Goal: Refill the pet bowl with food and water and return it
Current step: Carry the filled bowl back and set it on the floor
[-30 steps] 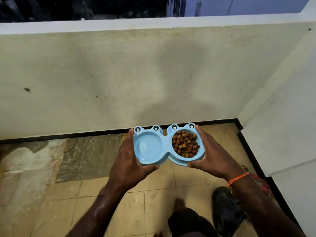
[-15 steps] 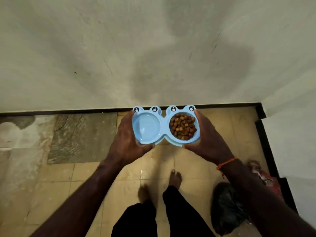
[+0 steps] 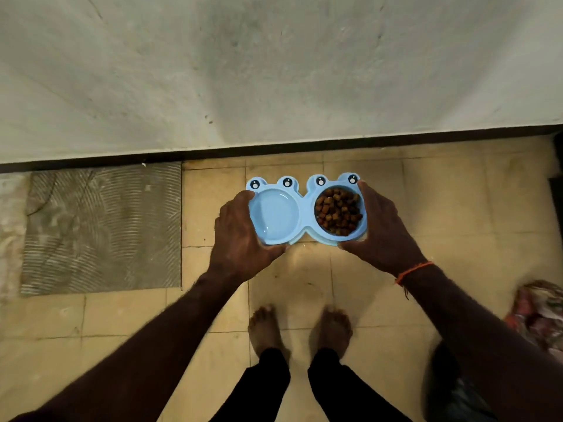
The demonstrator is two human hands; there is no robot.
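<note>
Pet bowl (image 3: 301, 213) held by left hand (image 3: 240, 239), right hand (image 3: 380, 229)

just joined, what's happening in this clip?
A person standing barefoot on a tiled floor holds a blue double pet bowl level in front of them, near a wall. The left hand grips the end with the water compartment; the right hand grips the end filled with brown kibble. The bowl looks refilled, but it is in the air, not yet set down.
</note>
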